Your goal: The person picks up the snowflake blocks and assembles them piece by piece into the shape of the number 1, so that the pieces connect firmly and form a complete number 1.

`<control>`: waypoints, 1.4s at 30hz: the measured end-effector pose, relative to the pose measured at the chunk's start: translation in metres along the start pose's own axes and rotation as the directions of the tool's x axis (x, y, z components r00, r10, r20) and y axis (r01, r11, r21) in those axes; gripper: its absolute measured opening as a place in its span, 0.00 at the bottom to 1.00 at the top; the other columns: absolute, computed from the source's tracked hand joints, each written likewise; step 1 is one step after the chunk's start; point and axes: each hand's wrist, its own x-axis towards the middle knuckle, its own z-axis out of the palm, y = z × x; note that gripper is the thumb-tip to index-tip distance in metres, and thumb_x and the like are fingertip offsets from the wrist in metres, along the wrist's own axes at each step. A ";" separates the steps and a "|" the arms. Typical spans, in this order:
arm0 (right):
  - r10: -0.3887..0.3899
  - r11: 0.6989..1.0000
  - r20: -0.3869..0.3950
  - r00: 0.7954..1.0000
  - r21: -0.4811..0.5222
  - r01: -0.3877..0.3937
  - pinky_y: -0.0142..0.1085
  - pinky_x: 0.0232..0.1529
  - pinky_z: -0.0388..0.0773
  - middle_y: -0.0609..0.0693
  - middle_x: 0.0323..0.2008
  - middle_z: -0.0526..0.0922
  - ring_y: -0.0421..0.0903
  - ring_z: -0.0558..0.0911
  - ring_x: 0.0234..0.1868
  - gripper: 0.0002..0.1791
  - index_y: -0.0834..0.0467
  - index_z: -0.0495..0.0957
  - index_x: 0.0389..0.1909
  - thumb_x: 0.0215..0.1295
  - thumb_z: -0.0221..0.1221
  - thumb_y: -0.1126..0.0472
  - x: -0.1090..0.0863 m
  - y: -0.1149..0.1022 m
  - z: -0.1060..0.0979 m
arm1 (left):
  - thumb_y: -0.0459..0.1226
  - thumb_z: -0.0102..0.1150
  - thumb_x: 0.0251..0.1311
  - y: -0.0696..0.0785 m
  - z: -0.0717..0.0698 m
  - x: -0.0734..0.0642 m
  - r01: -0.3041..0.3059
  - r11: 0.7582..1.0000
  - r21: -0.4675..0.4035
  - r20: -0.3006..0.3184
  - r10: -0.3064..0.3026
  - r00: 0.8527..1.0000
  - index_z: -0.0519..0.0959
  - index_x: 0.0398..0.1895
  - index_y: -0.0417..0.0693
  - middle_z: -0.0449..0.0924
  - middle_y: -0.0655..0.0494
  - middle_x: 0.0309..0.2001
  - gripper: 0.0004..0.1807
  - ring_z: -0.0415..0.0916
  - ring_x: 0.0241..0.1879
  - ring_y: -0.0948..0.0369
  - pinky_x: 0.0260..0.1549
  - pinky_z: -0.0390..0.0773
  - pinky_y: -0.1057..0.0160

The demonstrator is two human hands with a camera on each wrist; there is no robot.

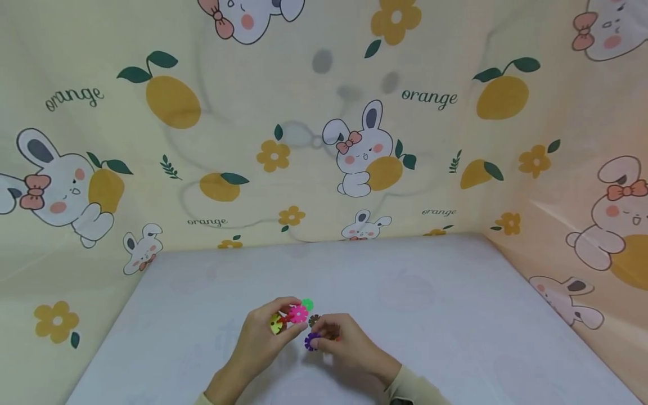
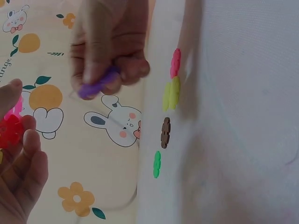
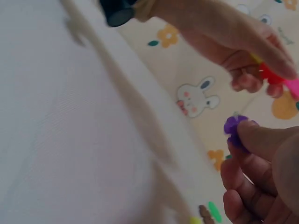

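My left hand [image 1: 259,331] holds joined notched plastic discs between thumb and fingers: a pink disc [image 1: 298,314], a red disc [image 2: 10,131] and a yellow disc [image 1: 275,324]. To its right, my right hand [image 1: 354,344] pinches a purple notched disc [image 3: 236,131] between thumb and forefinger, apart from the joined discs. On the table lie a green disc [image 2: 157,164], a brown disc [image 2: 165,133], yellow pieces [image 2: 171,93] and a pink disc [image 2: 175,63], in a rough line in the left wrist view. In the head view my right hand partly hides these loose pieces.
A white-covered table [image 1: 405,281] spreads under both hands. Behind and beside it hangs a cream cloth [image 1: 304,185] printed with rabbits, oranges and flowers. A dark band [image 3: 117,11] sits on a wrist in the right wrist view.
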 end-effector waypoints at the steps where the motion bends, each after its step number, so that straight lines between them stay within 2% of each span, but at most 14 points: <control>1: 0.001 0.999 0.002 1.000 0.037 -0.001 0.31 0.34 0.83 0.65 0.33 0.87 0.36 0.83 0.30 0.07 0.65 0.81 0.40 0.66 0.65 0.65 0.000 -0.002 -0.002 | 0.39 0.78 0.50 0.000 0.000 0.000 -0.005 1.000 -0.001 0.003 0.005 1.000 0.85 0.48 0.58 0.87 0.66 0.41 0.20 0.81 0.40 0.71 0.45 0.82 0.69; 6: 0.007 0.986 -0.005 1.000 0.164 -0.007 0.30 0.31 0.83 0.75 0.30 0.83 0.38 0.82 0.26 0.10 0.68 0.78 0.46 0.70 0.61 0.65 0.001 -0.011 -0.008 | 0.40 0.78 0.50 0.001 0.000 0.000 -0.032 0.999 0.000 0.006 0.032 0.999 0.84 0.48 0.58 0.87 0.66 0.41 0.20 0.81 0.40 0.72 0.45 0.82 0.68; 11: -0.041 0.980 -0.073 0.997 0.191 0.054 0.26 0.29 0.79 0.75 0.29 0.81 0.34 0.79 0.25 0.13 0.69 0.77 0.51 0.73 0.59 0.64 0.000 -0.017 -0.010 | 0.40 0.78 0.50 0.000 0.001 0.000 -0.040 0.999 -0.005 0.012 0.040 0.999 0.85 0.48 0.56 0.88 0.65 0.40 0.20 0.81 0.38 0.71 0.43 0.82 0.69; 14: -0.052 0.982 -0.111 0.992 0.175 0.071 0.27 0.28 0.78 0.73 0.30 0.81 0.33 0.78 0.25 0.15 0.70 0.76 0.53 0.74 0.57 0.64 0.000 -0.020 -0.011 | 0.40 0.78 0.50 -0.001 0.001 -0.001 -0.031 0.999 -0.013 0.018 0.031 0.999 0.85 0.48 0.56 0.88 0.65 0.40 0.21 0.81 0.38 0.71 0.41 0.82 0.70; 19: -0.028 0.987 -0.146 0.989 0.150 0.050 0.28 0.27 0.79 0.69 0.33 0.81 0.33 0.77 0.25 0.14 0.66 0.76 0.56 0.74 0.56 0.65 0.000 -0.025 -0.011 | 0.38 0.78 0.50 -0.001 0.002 -0.001 -0.030 0.999 -0.036 0.030 0.031 0.999 0.84 0.49 0.56 0.88 0.64 0.40 0.21 0.82 0.39 0.70 0.40 0.82 0.71; 25: -0.034 0.989 -0.157 0.987 0.138 0.056 0.31 0.28 0.80 0.73 0.37 0.81 0.34 0.77 0.26 0.16 0.66 0.74 0.60 0.75 0.53 0.68 0.000 -0.028 -0.013 | 0.37 0.78 0.50 -0.001 0.002 -0.001 -0.043 0.998 -0.037 0.034 0.044 0.998 0.84 0.50 0.55 0.88 0.63 0.41 0.22 0.83 0.41 0.69 0.43 0.82 0.69; 29: -0.059 0.989 -0.162 0.985 0.127 0.080 0.33 0.28 0.81 0.71 0.36 0.82 0.36 0.77 0.25 0.16 0.65 0.74 0.60 0.75 0.53 0.68 -0.001 -0.029 -0.014 | 0.36 0.78 0.49 -0.002 0.003 -0.001 -0.050 0.998 -0.046 0.034 0.052 0.998 0.85 0.50 0.53 0.88 0.63 0.41 0.22 0.82 0.41 0.69 0.44 0.82 0.68; 35: -0.045 0.989 -0.148 0.988 0.131 0.065 0.33 0.29 0.81 0.73 0.38 0.82 0.36 0.78 0.26 0.18 0.64 0.74 0.63 0.75 0.53 0.67 -0.002 -0.031 -0.015 | 0.38 0.77 0.51 -0.001 0.003 -0.001 -0.011 0.999 -0.050 0.058 0.014 0.998 0.85 0.50 0.54 0.88 0.63 0.41 0.21 0.82 0.42 0.68 0.45 0.82 0.68; 37: -0.040 0.994 -0.151 0.988 0.091 0.054 0.34 0.29 0.82 0.72 0.38 0.83 0.37 0.78 0.26 0.19 0.61 0.74 0.64 0.75 0.53 0.67 -0.002 -0.032 -0.016 | 0.39 0.77 0.51 0.000 0.004 -0.001 0.000 0.999 -0.042 0.063 0.003 0.998 0.84 0.50 0.54 0.88 0.62 0.42 0.21 0.83 0.42 0.67 0.46 0.82 0.68; 42: -0.054 0.998 -0.175 0.983 -0.045 0.047 0.36 0.31 0.82 0.64 0.36 0.85 0.51 0.81 0.26 0.20 0.56 0.75 0.65 0.75 0.53 0.67 -0.003 -0.032 -0.014 | 0.40 0.77 0.52 0.000 0.005 -0.002 -0.001 0.999 -0.036 0.063 0.003 0.998 0.85 0.50 0.54 0.88 0.60 0.43 0.20 0.83 0.43 0.65 0.47 0.83 0.67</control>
